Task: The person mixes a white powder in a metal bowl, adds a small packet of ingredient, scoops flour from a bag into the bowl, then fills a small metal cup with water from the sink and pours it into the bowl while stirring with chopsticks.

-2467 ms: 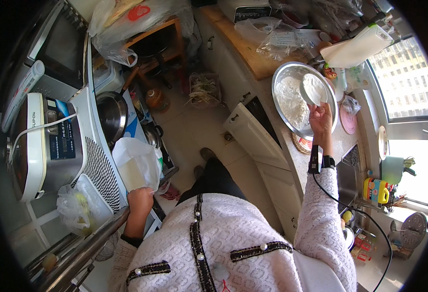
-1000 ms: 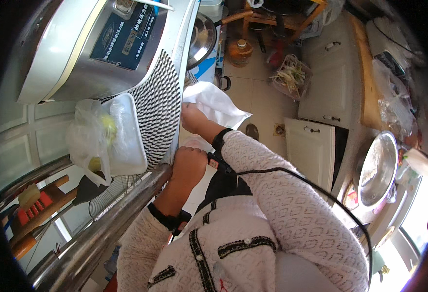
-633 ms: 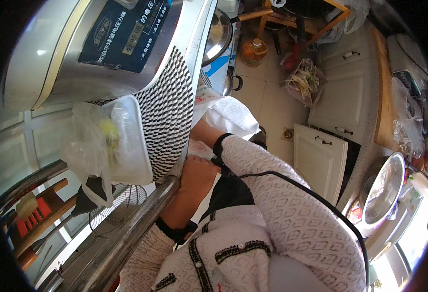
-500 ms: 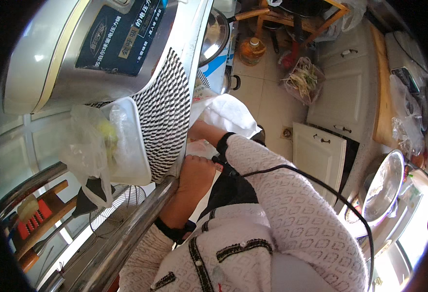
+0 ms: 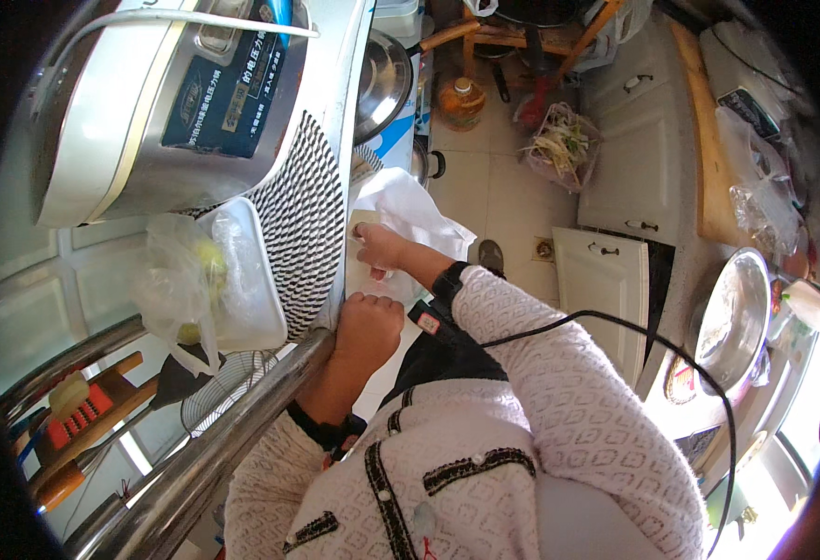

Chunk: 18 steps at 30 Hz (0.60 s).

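Kitchen counter (image 5: 333, 79) is running along your left, carrying a black-and-white woven mat (image 5: 303, 224); a white bag (image 5: 426, 210) is showing just beside the counter's edge. Your left hand (image 5: 369, 327) is gripping the bag's near side, fingers (image 5: 370, 304) closed. Your right hand (image 5: 385, 248) is curling over it, its hold unclear.

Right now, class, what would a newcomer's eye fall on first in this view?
Probably the big white-and-silver cooker at the upper left, with a black-and-white striped mat just below it in the picture. Near the centre, the right hand is at the open white bag, and the left hand is curled at its near edge. Far right, a shiny steel bowl holding white powder catches the light.
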Available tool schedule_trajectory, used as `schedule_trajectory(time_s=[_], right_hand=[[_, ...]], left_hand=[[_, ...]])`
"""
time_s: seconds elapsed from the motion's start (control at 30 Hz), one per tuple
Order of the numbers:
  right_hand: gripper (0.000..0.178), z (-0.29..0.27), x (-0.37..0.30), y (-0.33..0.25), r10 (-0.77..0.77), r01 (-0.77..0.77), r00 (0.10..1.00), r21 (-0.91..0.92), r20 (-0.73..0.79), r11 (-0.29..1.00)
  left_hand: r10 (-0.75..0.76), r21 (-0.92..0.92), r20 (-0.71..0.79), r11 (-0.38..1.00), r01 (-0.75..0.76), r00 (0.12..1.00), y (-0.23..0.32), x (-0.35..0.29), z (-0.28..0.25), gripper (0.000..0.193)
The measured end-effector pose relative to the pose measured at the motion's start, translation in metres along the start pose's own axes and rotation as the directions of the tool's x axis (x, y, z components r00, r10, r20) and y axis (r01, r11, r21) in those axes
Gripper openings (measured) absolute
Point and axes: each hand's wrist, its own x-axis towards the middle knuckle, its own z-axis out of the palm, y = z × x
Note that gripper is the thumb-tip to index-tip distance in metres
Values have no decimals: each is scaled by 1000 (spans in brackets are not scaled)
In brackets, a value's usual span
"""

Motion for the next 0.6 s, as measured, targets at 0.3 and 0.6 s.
schedule_trajectory(time_s=[0.3,0.6], right_hand=[[21,7,-8,-17,-171,54,954,-422,-245,905],[33,-13,-25,-12,52,-77,980,-127,-190,989]], left_hand=[[27,13,-8,1000,-26,1000,2,-2,-4,9],[32,43,-4,999,-32,999,2,-4,-4,8]])
